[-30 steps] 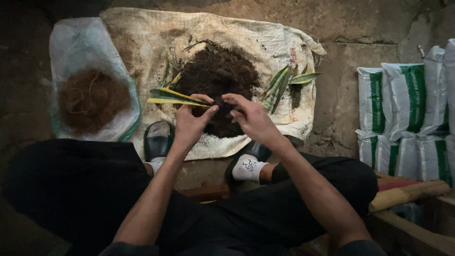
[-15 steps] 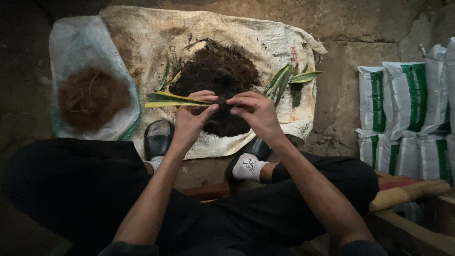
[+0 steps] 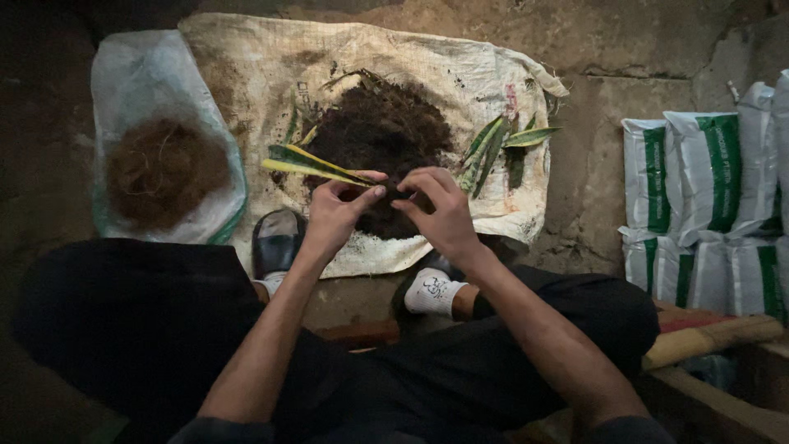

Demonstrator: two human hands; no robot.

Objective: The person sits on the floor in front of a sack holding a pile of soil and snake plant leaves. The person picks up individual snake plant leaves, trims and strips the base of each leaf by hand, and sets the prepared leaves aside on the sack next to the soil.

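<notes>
My left hand [image 3: 339, 215] grips the base of a plant cutting with long green, yellow-edged leaves [image 3: 308, 163] that point left over a woven sack [image 3: 246, 74] spread on the ground. My right hand [image 3: 437, 212] meets it at the same base, fingers pinched on something small and dark there. Both hands hover just above the near edge of a dark soil heap [image 3: 380, 136] in the middle of the sack. More green leaf cuttings [image 3: 497, 144] lie on the sack to the right of the soil.
A white bag holding brown coconut fibre [image 3: 164, 168] lies at the left. White and green sacks [image 3: 707, 193] are stacked at the right. My legs in dark trousers, black shoes [image 3: 275, 242] and white socks [image 3: 431, 289] sit near the sack's front edge. A wooden seat edge [image 3: 715, 337] shows lower right.
Both hands have stayed at the cutting's base, fingers shifting slightly. The leaves have dipped a little and the hands drew a bit closer together.
</notes>
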